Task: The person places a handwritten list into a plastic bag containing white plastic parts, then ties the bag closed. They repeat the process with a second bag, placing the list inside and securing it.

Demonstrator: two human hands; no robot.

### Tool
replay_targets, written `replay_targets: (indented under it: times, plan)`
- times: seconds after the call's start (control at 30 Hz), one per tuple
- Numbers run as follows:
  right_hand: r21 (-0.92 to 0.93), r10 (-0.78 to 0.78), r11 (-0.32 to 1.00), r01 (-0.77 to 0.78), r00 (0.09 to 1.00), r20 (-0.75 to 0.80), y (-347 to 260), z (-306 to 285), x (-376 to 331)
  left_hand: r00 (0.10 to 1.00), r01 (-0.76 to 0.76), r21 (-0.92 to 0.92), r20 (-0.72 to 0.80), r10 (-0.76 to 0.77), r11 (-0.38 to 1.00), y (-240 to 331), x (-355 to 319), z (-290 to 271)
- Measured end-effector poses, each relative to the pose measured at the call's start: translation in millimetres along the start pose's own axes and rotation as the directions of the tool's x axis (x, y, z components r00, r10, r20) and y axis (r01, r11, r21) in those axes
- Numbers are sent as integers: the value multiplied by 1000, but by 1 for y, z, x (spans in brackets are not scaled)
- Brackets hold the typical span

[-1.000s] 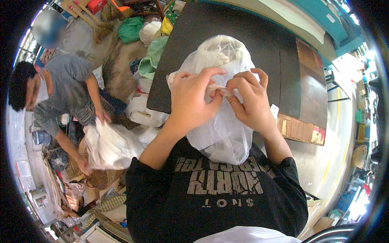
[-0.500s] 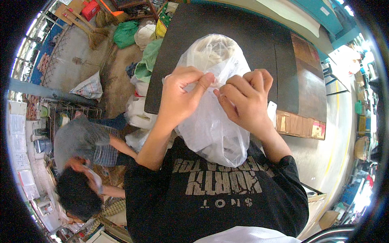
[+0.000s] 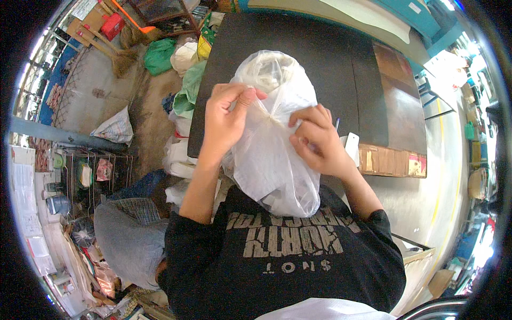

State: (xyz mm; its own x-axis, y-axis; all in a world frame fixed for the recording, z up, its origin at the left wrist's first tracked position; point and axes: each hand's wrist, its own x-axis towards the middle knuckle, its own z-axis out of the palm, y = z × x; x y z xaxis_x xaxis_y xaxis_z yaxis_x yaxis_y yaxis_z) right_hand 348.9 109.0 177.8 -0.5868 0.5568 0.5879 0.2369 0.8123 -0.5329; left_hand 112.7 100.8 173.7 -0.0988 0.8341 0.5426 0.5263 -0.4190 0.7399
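Note:
A translucent plastic bag (image 3: 277, 165) stands in front of my chest at the table's edge, gathered tightly at a cinched spot about a third of the way down. Pale, coiled-looking contents show faintly through its top end; what they are, I cannot make out. My left hand (image 3: 226, 114) is closed, thumb and forefinger pinching a twist of the plastic left of the gathered spot. On the opposite side, my right hand (image 3: 320, 141) has its fingers curled against the bag's plastic, with the fingertips partly hidden.
Behind the bag lies a dark tabletop (image 3: 325, 74). A white flat object (image 3: 351, 146) and a pen (image 3: 337, 124) rest by my right hand. Filled sacks (image 3: 186, 96) line the table's left side. A person in grey (image 3: 133, 240) bends down close to my left.
My hands have drawn apart, the left going left and the right slightly down, so the gathered spot shows between them. The person at left has shifted and bent lower.

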Motion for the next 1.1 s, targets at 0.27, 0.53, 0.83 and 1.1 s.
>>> replay_targets:
  times: [0.27, 0.53, 0.83, 1.1]
  plan:
    - [354, 59, 933, -60, 998, 16, -7, -12, 41, 915, 330, -515, 381, -133, 791, 43, -2, -22]
    - [49, 20, 999, -24, 997, 74, 0, -12, 21, 807, -401, 32, 485, 336, 916, 18, 5, -44]
    - [16, 156, 987, -158, 983, 101, 30, -13, -23, 845, -241, 34, 499, 192, 970, -26, -11, -40]
    - [6, 111, 994, -113, 981, 157, 22, -26, -14, 900, 24, 5, 435, -24, 1000, -12, -24, -37]
